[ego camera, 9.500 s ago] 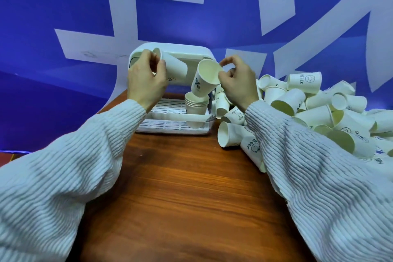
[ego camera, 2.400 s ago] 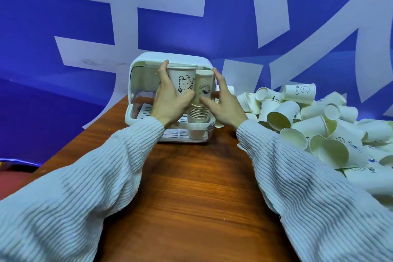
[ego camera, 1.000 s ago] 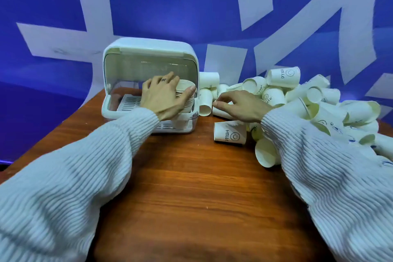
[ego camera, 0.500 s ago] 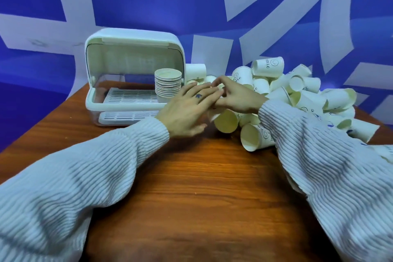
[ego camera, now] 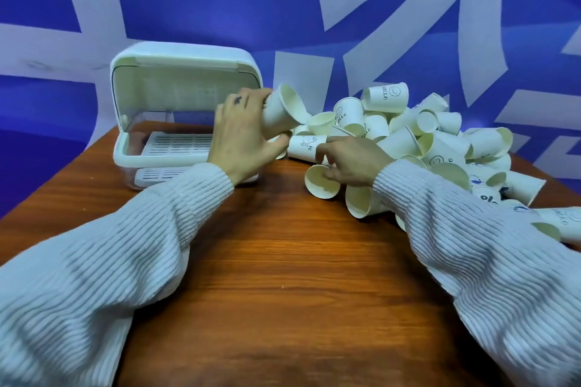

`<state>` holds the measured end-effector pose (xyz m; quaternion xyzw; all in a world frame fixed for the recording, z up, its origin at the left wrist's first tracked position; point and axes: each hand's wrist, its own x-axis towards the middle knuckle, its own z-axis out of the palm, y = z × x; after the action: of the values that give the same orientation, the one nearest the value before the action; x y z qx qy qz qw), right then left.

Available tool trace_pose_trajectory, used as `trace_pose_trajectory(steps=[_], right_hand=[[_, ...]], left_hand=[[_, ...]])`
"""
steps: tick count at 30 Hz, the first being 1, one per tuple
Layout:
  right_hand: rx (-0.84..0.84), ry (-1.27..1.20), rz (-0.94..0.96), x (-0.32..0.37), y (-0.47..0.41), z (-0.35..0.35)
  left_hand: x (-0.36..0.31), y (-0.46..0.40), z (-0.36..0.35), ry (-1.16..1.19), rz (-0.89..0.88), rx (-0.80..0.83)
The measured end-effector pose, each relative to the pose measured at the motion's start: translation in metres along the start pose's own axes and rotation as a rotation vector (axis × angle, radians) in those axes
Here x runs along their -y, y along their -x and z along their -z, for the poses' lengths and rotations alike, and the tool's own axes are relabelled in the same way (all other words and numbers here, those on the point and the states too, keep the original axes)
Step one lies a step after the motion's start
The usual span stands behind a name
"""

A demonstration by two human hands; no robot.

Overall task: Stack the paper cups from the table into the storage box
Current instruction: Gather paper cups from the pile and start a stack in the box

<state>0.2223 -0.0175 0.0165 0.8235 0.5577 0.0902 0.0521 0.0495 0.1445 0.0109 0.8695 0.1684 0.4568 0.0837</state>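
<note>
A white storage box [ego camera: 125, 157] with its lid raised stands at the table's far left; my left hand hides the stack of cups inside it. My left hand [ego camera: 243, 135] grips a white paper cup [ego camera: 284, 111] lifted in front of the box's right side, mouth tilted to the right. My right hand [ego camera: 352, 160] holds another cup [ego camera: 320, 181] lying on its side on the table, mouth facing me, at the near edge of a big pile of paper cups [ego camera: 424, 141].
The pile of loose cups spreads across the table's right side to its edge. The brown wooden table [ego camera: 283, 276] stretches between my sleeves. A blue and white wall stands behind.
My left hand has picked up a cup from the pile and lifted it toward the box, covering the stack. My right hand has dropped onto a cup lying near the pile's front.
</note>
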Motion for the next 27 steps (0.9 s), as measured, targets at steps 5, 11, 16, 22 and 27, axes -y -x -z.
trace_pose_trajectory(steps=[5, 11, 16, 22, 27], right_hand=[[-0.525, -0.266, -0.067, 0.007, -0.014, 0.032], [-0.642, -0.749, -0.160, 0.051, -0.063, 0.090], [-0.540, -0.789, -0.178, 0.077, -0.100, 0.093], [-0.360, -0.594, -0.218, 0.092, -0.120, 0.080], [-0.264, -0.519, -0.213, 0.098, -0.122, 0.057]], left_hand=[[0.024, -0.005, 0.029, 0.208, 0.221, -0.153], [0.051, -0.010, 0.056, 0.290, 0.383, -0.241], [0.061, -0.006, 0.063, 0.356, 0.433, -0.305], [0.067, -0.005, 0.070, 0.387, 0.402, -0.246], [0.062, -0.015, 0.069, 0.377, 0.389, -0.178]])
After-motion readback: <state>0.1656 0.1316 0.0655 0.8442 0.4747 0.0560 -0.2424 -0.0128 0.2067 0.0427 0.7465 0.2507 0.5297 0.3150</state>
